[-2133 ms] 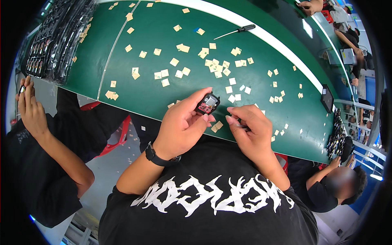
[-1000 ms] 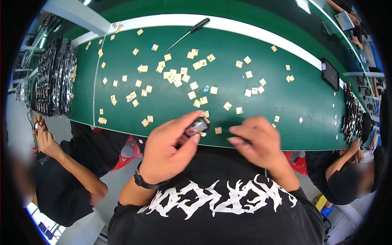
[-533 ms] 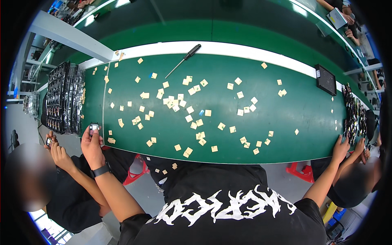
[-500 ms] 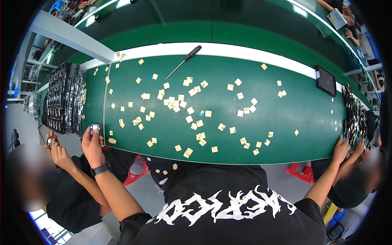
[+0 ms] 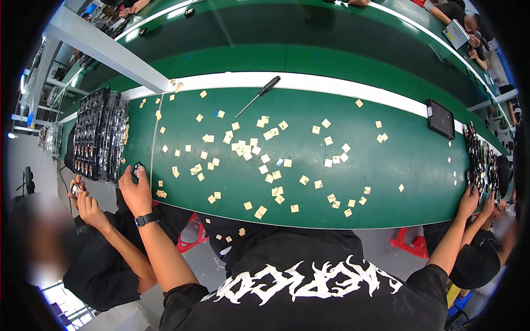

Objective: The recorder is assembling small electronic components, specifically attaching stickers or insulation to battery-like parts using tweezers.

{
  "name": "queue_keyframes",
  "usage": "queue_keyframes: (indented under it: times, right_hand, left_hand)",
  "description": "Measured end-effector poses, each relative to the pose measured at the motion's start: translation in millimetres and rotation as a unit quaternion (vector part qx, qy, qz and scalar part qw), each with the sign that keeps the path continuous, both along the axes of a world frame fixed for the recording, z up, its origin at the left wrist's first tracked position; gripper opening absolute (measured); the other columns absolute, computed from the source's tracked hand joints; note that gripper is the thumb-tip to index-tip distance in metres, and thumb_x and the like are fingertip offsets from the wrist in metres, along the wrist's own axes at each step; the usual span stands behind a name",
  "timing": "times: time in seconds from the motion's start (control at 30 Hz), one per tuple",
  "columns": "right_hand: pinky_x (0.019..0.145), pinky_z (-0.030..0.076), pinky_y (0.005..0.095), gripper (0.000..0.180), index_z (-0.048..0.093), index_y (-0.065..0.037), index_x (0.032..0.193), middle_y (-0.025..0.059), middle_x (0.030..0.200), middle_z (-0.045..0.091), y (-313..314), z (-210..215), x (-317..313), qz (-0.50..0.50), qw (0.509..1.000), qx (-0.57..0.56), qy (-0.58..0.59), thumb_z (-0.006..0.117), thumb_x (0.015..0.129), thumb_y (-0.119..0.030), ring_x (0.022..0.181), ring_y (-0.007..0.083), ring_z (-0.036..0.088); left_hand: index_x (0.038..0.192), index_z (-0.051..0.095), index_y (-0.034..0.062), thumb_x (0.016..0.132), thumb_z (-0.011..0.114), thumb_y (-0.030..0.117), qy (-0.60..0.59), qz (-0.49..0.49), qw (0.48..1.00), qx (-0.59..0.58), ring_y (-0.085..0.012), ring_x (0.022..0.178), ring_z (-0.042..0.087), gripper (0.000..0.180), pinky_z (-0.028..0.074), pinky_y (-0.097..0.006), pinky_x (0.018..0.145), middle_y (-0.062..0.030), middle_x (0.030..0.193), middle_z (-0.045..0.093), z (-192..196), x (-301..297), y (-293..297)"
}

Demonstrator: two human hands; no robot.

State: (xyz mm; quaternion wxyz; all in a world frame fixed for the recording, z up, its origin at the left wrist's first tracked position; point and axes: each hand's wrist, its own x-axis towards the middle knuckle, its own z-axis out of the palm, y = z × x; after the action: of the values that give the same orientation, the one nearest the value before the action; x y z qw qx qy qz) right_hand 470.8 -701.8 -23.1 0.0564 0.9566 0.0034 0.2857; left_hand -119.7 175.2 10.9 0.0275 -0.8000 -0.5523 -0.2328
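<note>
My left hand [image 5: 136, 190] is closed round a small black square device [image 5: 138, 170] with a pale face, held over the left end of the green table beside the stacked trays. Far to the right, my right hand [image 5: 468, 203] reaches the near edge of a heap of small dark devices [image 5: 479, 157]. Its fingertips run into the dark heap, so I cannot make out whether they grip one. Many small cream paper squares [image 5: 243, 148] lie scattered across the green tabletop [image 5: 375, 187].
Black trays [image 5: 99, 135] stand stacked at the left end. A black screwdriver [image 5: 269, 85] lies by the white far rail, and a shallow black box [image 5: 440, 118] sits at the far right. Co-workers' hands [image 5: 90, 208] work beside me on the left, others on the right.
My left hand has tilted the device and moved in beside the stacked trays. My right hand stays at the heap. The whole view has shifted slightly.
</note>
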Motion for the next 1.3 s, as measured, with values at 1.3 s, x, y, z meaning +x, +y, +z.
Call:
queue_keyframes:
  times: [1.3]
  right_hand:
    - [0.054, 0.04, 0.0302, 0.021, 0.066, 0.001, 0.076, 0.0055, 0.07, 0.06, 499.9, 97.2, -329.2, 0.429, 0.666, 0.372, 0.484, 0.079, 0.087, -0.012, 0.061, 0.0141, 0.052]
  left_hand:
    - [0.11, 0.063, 0.0022, 0.08, 0.07, -0.004, -0.233, -0.526, 0.773, -0.269, -0.026, 0.084, 0.066, 0.032, 0.053, -0.034, 0.074, -0.0109, 0.1, 0.069, 18.2, 134.1, -201.5]
